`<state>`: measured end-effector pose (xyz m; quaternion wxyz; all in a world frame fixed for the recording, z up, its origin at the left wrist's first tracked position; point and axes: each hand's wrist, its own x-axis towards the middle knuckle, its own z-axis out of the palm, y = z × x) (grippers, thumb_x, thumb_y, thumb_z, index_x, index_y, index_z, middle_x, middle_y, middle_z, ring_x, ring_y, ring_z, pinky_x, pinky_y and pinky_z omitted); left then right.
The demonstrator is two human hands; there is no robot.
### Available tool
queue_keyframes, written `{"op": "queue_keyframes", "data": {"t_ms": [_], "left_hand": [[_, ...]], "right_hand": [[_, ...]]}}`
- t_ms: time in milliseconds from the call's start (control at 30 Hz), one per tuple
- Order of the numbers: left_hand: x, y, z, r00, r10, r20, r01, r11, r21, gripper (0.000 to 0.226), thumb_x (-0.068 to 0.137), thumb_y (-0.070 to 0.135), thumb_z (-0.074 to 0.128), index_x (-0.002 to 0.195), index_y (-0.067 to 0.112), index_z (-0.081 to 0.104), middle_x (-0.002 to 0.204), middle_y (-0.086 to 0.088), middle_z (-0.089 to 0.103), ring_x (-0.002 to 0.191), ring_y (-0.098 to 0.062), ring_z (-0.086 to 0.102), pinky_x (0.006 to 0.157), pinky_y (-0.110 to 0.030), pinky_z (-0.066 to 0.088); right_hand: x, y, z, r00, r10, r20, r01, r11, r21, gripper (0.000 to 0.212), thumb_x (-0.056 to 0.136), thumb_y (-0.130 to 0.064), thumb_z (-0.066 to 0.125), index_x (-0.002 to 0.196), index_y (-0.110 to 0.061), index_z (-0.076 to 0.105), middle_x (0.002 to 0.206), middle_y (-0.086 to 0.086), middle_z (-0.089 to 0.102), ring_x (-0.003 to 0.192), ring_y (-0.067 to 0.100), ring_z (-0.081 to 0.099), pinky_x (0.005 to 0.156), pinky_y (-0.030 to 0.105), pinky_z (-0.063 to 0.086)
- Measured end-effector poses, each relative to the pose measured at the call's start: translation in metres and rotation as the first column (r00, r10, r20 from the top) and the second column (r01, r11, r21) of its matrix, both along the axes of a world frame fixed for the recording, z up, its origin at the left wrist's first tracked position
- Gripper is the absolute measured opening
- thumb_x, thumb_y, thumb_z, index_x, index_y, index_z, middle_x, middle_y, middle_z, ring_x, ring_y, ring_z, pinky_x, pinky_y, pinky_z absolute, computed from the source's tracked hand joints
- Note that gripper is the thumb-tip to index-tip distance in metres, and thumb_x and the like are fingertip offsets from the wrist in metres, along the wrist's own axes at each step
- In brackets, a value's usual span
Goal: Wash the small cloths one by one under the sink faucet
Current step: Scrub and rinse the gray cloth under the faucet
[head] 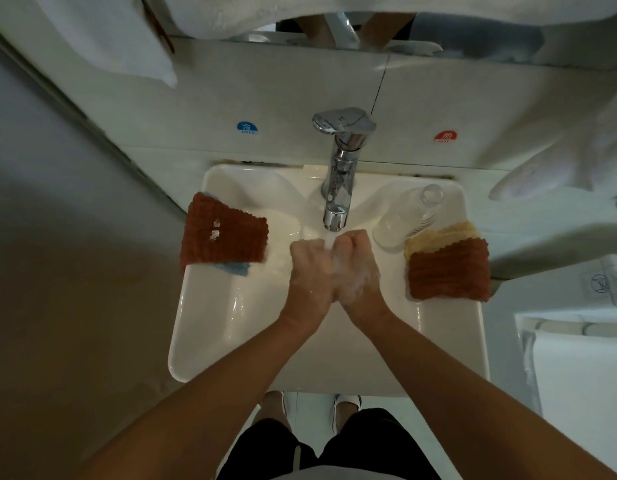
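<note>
My left hand (308, 268) and my right hand (357, 268) are pressed side by side over the white sink basin (210, 341), right under the chrome faucet (338, 188). Water runs onto them and white foam covers the right hand. The right hand's fingers are curled into a fist, and no cloth shows in it. My left hand's fingers are blurred. A rust-red cloth (224, 233) lies on the sink's left rim over a blue cloth (236, 268). Another rust-red cloth (449, 271) lies on the right rim over a yellow cloth (442, 239).
A clear glass (409, 216) lies tipped on the sink's back right corner beside the yellow cloth. Cold and hot stickers mark the tiled wall behind the faucet. White towels hang above and to the right. A grey wall stands close on the left.
</note>
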<state>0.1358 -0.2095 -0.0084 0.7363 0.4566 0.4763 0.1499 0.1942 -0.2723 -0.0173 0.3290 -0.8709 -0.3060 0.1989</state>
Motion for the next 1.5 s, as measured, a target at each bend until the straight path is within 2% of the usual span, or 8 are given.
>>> {"op": "queue_keyframes", "data": {"t_ms": [300, 433, 567, 700, 933, 1200, 1367, 1500], "left_hand": [[-0.003, -0.014, -0.012, 0.965, -0.132, -0.226, 0.233, 0.826, 0.513, 0.005, 0.104, 0.017, 0.052, 0.101, 0.015, 0.049, 0.085, -0.004, 0.062, 0.069, -0.008, 0.068, 0.057, -0.026, 0.056], [0.001, 0.008, -0.009, 0.998, -0.033, 0.049, 0.025, 0.989, 0.148, 0.024, 0.092, 0.021, 0.061, 0.108, 0.003, 0.06, 0.096, 0.001, 0.059, 0.083, 0.002, 0.059, 0.073, -0.01, 0.049], [-0.011, -0.017, 0.005, 0.998, 0.061, 0.026, -0.065, 0.977, 0.202, 0.036, 0.095, 0.046, 0.056, 0.117, 0.018, 0.049, 0.112, -0.005, 0.063, 0.103, -0.022, 0.068, 0.081, -0.038, 0.061], [-0.024, -0.027, 0.021, 0.986, 0.1, 0.137, -0.116, 0.986, 0.117, 0.035, 0.097, 0.027, 0.068, 0.122, 0.006, 0.055, 0.106, -0.014, 0.07, 0.093, -0.024, 0.073, 0.069, -0.033, 0.06], [-0.046, -0.037, 0.025, 0.99, -0.133, 0.045, 0.121, 0.971, 0.207, 0.013, 0.108, 0.032, 0.048, 0.115, 0.03, 0.058, 0.104, 0.006, 0.069, 0.096, -0.004, 0.069, 0.079, -0.026, 0.058], [-0.034, -0.023, 0.032, 1.0, -0.013, -0.022, 0.014, 0.999, 0.049, 0.027, 0.104, 0.043, 0.045, 0.114, 0.021, 0.058, 0.107, -0.012, 0.07, 0.096, -0.026, 0.071, 0.071, -0.043, 0.06], [-0.018, -0.005, 0.029, 0.997, -0.061, -0.05, 0.066, 0.991, 0.115, 0.024, 0.099, 0.015, 0.046, 0.079, 0.011, 0.057, 0.065, -0.004, 0.06, 0.058, -0.017, 0.06, 0.045, -0.026, 0.047], [-0.015, 0.0, 0.018, 0.995, -0.017, -0.095, 0.026, 0.996, 0.09, 0.031, 0.108, 0.025, 0.039, 0.112, 0.002, 0.059, 0.087, -0.004, 0.061, 0.065, -0.006, 0.061, 0.05, -0.022, 0.047]], "right_hand": [[0.006, 0.0, 0.02, 0.993, -0.091, -0.074, 0.089, 0.995, -0.033, 0.02, 0.104, -0.016, 0.044, 0.086, -0.007, 0.048, 0.085, 0.008, 0.048, 0.088, 0.016, 0.046, 0.08, 0.024, 0.036], [-0.016, -0.013, 0.016, 0.98, -0.076, -0.182, 0.118, 0.966, 0.232, 0.016, 0.108, -0.023, 0.044, 0.098, -0.012, 0.051, 0.085, 0.003, 0.057, 0.078, 0.012, 0.061, 0.066, 0.036, 0.053], [-0.004, -0.005, 0.03, 0.898, -0.178, -0.402, 0.286, 0.931, 0.227, 0.022, 0.106, -0.039, 0.047, 0.103, -0.017, 0.051, 0.089, -0.002, 0.064, 0.078, 0.01, 0.065, 0.065, 0.03, 0.056], [-0.011, -0.018, 0.029, 0.739, -0.274, -0.615, 0.517, 0.817, 0.257, 0.039, 0.094, -0.059, 0.059, 0.108, -0.023, 0.056, 0.097, 0.008, 0.069, 0.082, 0.023, 0.071, 0.066, 0.044, 0.062], [-0.042, -0.046, 0.023, 0.909, -0.179, -0.377, 0.343, 0.837, 0.427, 0.024, 0.1, -0.035, 0.062, 0.12, -0.024, 0.055, 0.107, -0.004, 0.063, 0.096, 0.009, 0.066, 0.078, 0.032, 0.06], [-0.03, -0.02, 0.035, 0.943, -0.101, -0.317, 0.217, 0.909, 0.357, 0.011, 0.106, -0.025, 0.05, 0.115, -0.018, 0.053, 0.096, -0.01, 0.063, 0.085, -0.008, 0.063, 0.069, 0.008, 0.048], [-0.027, -0.007, 0.032, 0.951, -0.12, -0.283, 0.204, 0.935, 0.29, 0.018, 0.108, -0.036, 0.041, 0.109, -0.019, 0.047, 0.089, -0.008, 0.06, 0.076, 0.001, 0.06, 0.068, 0.021, 0.049], [-0.016, -0.007, 0.034, 0.979, 0.083, -0.185, -0.059, 0.99, 0.13, 0.014, 0.103, -0.029, 0.052, 0.112, -0.018, 0.049, 0.093, -0.005, 0.058, 0.082, 0.012, 0.059, 0.073, 0.03, 0.054]]}}
